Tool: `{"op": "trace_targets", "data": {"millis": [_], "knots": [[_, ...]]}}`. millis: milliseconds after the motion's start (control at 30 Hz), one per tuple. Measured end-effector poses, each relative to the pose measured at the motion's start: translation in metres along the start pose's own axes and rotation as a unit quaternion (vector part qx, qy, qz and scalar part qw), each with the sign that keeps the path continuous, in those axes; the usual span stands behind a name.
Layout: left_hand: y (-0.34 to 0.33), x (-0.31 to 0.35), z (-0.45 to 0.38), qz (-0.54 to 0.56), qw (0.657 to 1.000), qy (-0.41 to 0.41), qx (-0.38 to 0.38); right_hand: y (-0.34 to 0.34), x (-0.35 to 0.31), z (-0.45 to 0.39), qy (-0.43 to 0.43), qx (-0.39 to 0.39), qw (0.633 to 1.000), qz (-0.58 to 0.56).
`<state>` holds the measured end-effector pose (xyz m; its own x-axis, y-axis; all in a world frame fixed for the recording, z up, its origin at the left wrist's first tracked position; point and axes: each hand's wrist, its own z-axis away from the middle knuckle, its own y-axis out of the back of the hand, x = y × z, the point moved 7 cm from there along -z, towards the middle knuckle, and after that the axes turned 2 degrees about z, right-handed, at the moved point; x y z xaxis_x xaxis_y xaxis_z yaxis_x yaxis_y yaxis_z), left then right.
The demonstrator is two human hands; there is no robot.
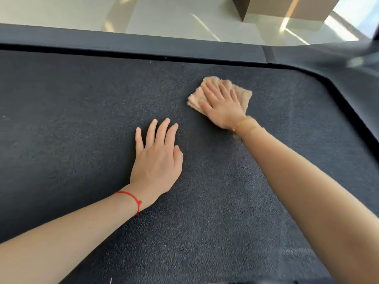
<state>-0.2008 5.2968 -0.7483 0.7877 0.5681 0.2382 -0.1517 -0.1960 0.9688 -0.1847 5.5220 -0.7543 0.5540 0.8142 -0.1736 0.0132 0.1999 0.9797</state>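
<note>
Two bare forearms are seen entering from the lower edge of the frame and reaching over a dark carpet [82, 119] that fills most of the view. Just below the centre, the left hand [156, 160] is laid flat on the carpet, palm down. Its fingers are held straight and slightly spread, and nothing is held in them. A red string [131, 198] is worn around its wrist.

Farther up and to the right of centre, the right hand [222, 108] is pressed down on a folded beige cloth [245, 98]. The fingers are stretched out flat and a little apart across the top of the cloth, not curled around it. A gold bracelet [243, 123] is worn at this wrist. The cloth lies on the carpet in the upper right part of the frame. It is well apart from the left hand, and its edges show on both sides of the right hand.

Beyond the cloth, the carpet is bordered by a dark rim [123, 43] that curves down toward the right edge of the frame. Behind the rim, a pale glossy floor [164, 15] is seen along the top, and a brown box [287, 7] stands on it at the upper right.
</note>
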Motion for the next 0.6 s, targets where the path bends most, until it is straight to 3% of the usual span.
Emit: {"op": "trace_targets", "data": {"millis": [167, 300, 400, 600], "knots": [[0.0, -0.001, -0.002, -0.018, 1.0, 0.001, -0.007, -0.001, -0.05, -0.073, 0.018, -0.017, 1.0, 0.008], [0.0, -0.002, -0.004, -0.02, 1.0, 0.0, -0.013, -0.002, -0.068, -0.085, 0.072, -0.004, 0.997, 0.011], [-0.001, -0.002, -0.003, -0.02, 1.0, 0.0, -0.015, 0.006, -0.036, -0.083, 0.073, 0.004, 0.997, 0.013], [-0.001, -0.001, -0.003, -0.015, 1.0, -0.001, -0.01, 0.027, 0.088, -0.06, -0.063, 0.015, 0.998, 0.018]]}}
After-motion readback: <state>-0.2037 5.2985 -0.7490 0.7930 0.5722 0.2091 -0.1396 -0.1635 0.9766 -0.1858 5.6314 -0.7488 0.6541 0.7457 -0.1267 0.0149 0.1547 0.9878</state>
